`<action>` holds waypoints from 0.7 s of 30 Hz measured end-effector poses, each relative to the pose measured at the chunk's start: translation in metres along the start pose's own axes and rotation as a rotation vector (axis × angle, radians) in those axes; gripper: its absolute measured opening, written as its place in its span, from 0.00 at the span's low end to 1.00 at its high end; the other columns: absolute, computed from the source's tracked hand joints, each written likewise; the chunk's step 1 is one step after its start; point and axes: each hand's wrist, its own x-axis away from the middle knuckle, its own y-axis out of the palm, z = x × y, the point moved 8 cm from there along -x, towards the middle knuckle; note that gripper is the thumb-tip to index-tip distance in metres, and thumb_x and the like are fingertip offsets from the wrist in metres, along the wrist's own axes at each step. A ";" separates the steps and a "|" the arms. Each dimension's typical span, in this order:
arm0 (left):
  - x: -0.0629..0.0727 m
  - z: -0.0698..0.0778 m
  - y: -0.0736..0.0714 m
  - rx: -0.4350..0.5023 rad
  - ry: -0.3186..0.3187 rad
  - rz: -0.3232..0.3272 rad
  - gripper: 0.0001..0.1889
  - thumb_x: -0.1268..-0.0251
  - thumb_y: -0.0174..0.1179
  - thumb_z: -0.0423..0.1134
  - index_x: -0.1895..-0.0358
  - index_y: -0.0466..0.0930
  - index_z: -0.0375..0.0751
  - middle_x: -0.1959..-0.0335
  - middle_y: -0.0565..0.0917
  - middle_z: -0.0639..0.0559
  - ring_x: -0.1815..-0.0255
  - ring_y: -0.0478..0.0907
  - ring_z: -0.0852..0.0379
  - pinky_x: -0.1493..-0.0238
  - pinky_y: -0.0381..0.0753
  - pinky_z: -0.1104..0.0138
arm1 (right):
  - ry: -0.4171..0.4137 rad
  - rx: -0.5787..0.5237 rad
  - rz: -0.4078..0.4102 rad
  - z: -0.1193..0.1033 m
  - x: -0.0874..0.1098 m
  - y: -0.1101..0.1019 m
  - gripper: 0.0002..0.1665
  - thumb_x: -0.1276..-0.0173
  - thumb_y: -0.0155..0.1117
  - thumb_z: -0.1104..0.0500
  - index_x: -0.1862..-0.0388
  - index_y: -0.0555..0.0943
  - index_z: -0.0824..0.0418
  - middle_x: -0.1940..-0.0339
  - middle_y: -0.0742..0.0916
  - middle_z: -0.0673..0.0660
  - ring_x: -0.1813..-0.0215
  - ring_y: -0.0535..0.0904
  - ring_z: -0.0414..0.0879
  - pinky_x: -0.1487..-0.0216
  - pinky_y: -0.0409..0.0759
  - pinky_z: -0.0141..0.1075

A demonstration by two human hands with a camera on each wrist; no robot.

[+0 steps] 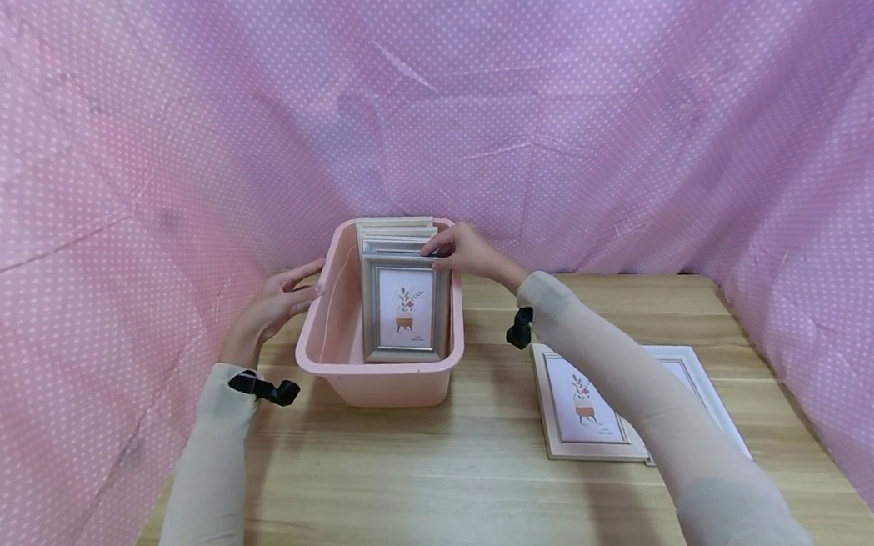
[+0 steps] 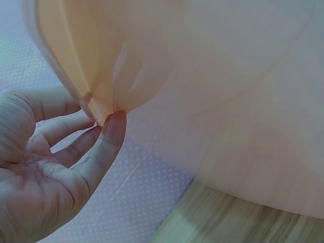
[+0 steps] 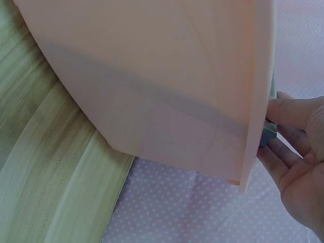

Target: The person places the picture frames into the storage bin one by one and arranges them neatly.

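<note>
The left hand [image 1: 277, 298] pinches the rim of a pink bin [image 1: 387, 389] on the worktop [image 1: 405, 484], and the right hand [image 1: 469, 250] grips the top right corner of a silver picture frame [image 1: 403, 313]. That frame stands inside the bin, in front of other frames [image 1: 396, 224]. Two pale frames [image 1: 554, 416] lie to the right.

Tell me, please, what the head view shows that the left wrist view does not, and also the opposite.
Only the head view: the right hand pinching the silver frame in the bin, more frames standing behind it, and two pale frames lying under the right forearm.

Only the left wrist view: the creased palm of the left hand, seen close up.

Both: that hand touching the rim of the pink bin, the wooden tabletop and the dotted cloth.
</note>
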 end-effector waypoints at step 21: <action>-0.002 -0.003 -0.001 0.005 0.003 0.003 0.34 0.24 0.56 0.29 0.20 0.53 0.30 0.18 0.52 0.33 0.48 0.80 0.73 0.47 0.84 0.78 | -0.024 -0.004 0.005 0.014 -0.004 0.006 0.12 0.35 0.73 0.66 0.52 0.89 0.65 0.45 0.89 0.63 0.45 0.87 0.55 0.42 0.86 0.44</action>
